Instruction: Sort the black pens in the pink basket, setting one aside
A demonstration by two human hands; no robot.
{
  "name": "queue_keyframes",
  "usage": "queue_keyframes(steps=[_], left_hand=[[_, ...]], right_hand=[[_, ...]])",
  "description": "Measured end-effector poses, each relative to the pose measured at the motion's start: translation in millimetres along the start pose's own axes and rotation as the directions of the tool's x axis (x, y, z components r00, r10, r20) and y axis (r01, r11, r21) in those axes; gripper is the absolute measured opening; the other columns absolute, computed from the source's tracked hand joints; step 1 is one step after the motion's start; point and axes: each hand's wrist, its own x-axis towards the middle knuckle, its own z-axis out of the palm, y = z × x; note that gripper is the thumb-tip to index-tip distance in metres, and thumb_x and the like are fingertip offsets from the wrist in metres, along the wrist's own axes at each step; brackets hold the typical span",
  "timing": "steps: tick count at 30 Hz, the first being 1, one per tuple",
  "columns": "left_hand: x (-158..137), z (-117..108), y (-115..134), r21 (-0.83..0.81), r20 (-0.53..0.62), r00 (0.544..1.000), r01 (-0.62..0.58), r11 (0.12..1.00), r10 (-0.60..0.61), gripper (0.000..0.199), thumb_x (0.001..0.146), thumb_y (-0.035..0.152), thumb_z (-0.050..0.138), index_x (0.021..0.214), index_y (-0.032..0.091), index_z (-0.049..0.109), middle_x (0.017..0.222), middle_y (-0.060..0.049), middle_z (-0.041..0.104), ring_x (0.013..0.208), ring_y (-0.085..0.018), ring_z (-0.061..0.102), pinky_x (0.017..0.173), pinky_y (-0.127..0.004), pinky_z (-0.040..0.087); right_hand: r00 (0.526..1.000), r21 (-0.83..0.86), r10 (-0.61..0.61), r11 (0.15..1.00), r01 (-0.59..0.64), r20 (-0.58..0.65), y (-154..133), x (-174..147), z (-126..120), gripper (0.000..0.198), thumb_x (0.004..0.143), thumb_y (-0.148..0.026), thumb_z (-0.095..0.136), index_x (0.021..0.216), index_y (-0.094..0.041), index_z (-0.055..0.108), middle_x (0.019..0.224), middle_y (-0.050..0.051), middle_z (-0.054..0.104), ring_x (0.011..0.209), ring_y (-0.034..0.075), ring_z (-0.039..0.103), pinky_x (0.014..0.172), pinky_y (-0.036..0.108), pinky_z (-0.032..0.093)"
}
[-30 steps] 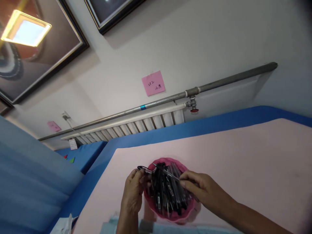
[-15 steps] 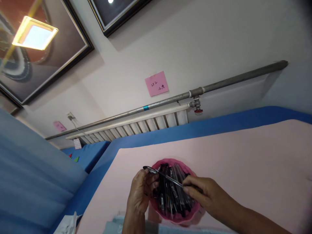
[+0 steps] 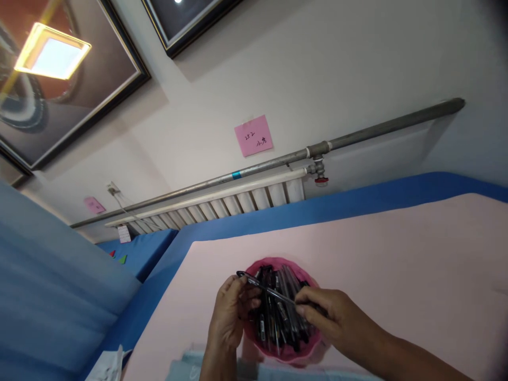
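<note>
In the head view, we see both bare hands at work on one pen (image 3: 278, 294), which slants above a pink bowl (image 3: 307, 272). Our left hand (image 3: 229, 309) has its thumb and fingers pinched on the pen's capped end, by the dark clip (image 3: 240, 273). Our right hand (image 3: 331, 315) grips the barrel near its other end, thumb against fingers; a dark length shows by those fingers, and we cannot tell whether it belongs to the same pen. The hands stand apart, one on each side of the bowl, with the pen bridging them.

Below it, we find the bowl heaped with loose pens (image 3: 280, 323), dark and clear, most lying lengthwise toward us. The bowl rests on a pale pink tabletop (image 3: 405, 264) with a blue border (image 3: 381, 200). Along the near edge we see a light blue cloth (image 3: 184, 369), and at lower left something white (image 3: 105, 366), too partial to name.

Beyond the table, we see a white radiator (image 3: 232, 205) under a grey pipe (image 3: 377, 131), a pink note (image 3: 253, 136) on the wall above it, framed pictures (image 3: 97, 106) higher up, and a blue curtain (image 3: 47, 286) at the left.
</note>
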Motion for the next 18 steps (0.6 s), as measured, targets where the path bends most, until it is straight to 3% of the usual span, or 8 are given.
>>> queue_keyframes(steps=[9,13,15,18], left_hand=[[-1.7,10.1,-11.3,0.074,0.042,0.998,0.035,0.997,-0.038,0.03,0.058,0.03,0.077,0.074,0.014,0.057,0.071,-0.004,0.064,0.061,-0.015,0.063,0.046,-0.019,0.046],[0.1,5.7,-9.6,0.126,0.021,1.0,-0.012,0.992,0.009,0.034,0.061,0.036,0.074,0.08,0.013,0.059,0.082,-0.009,0.066,0.063,-0.015,0.062,0.049,-0.021,0.046],[1.5,2.6,-8.8,0.194,0.001,0.999,-0.046,0.98,0.047,0.034,0.062,0.038,0.072,0.08,0.013,0.059,0.078,-0.007,0.065,0.058,-0.012,0.059,0.048,-0.02,0.044],[3.3,-1.7,-8.8,0.321,-0.013,0.995,-0.092,0.943,0.102,0.029,0.065,0.038,0.068,0.078,0.014,0.058,0.065,-0.001,0.06,0.05,-0.009,0.051,0.046,-0.019,0.039]], right_hand=[[0.998,-0.039,-0.017,0.999,0.014,-0.064,0.6,-1.7,3.5,0.019,0.083,-0.031,0.043,0.074,-0.02,0.056,0.059,-0.003,0.052,0.054,0.012,0.046,0.051,0.023,0.034],[0.983,-0.098,-0.058,0.994,0.042,-0.176,1.7,5.5,-14.7,0.022,0.083,-0.033,0.042,0.076,-0.021,0.057,0.067,-0.001,0.06,0.063,0.015,0.055,0.059,0.024,0.04],[0.962,-0.193,-0.036,0.981,-0.017,-0.27,10.2,11.4,-31.9,0.024,0.083,-0.035,0.039,0.075,-0.021,0.057,0.067,0.001,0.062,0.064,0.017,0.057,0.06,0.026,0.041],[0.904,-0.362,0.028,0.911,-0.198,-0.426,30.2,18.2,-61.1,0.023,0.082,-0.034,0.039,0.075,-0.021,0.056,0.069,0.003,0.063,0.064,0.019,0.058,0.059,0.028,0.04]])
